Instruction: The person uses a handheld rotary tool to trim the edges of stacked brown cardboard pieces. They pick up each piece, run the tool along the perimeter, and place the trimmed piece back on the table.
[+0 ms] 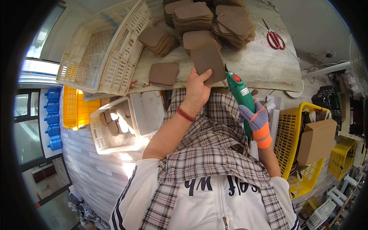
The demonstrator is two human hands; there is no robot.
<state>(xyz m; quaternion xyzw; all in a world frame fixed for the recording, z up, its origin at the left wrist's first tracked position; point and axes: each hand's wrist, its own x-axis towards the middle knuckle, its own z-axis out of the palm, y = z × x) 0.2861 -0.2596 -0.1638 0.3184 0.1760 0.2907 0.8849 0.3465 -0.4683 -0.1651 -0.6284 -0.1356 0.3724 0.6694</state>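
Brown pad (209,61) and green tool (242,96), one per hand
Your left hand (197,86) grips the pad near the front edge of the table (268,74); your gloved right hand (258,119) is closed around the tool, tip just beside the pad.

one fisheye view from head height, downward, close above left hand (198,85), right hand (257,118) and tabletop (264,71)

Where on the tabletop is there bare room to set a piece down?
Widest: the table's right front, between the green tool, the red-handled scissors and the front edge. Narrower: between the small brown pile and the left hand. Crowded: the back middle, with brown stacks, and the left, with the white crate.
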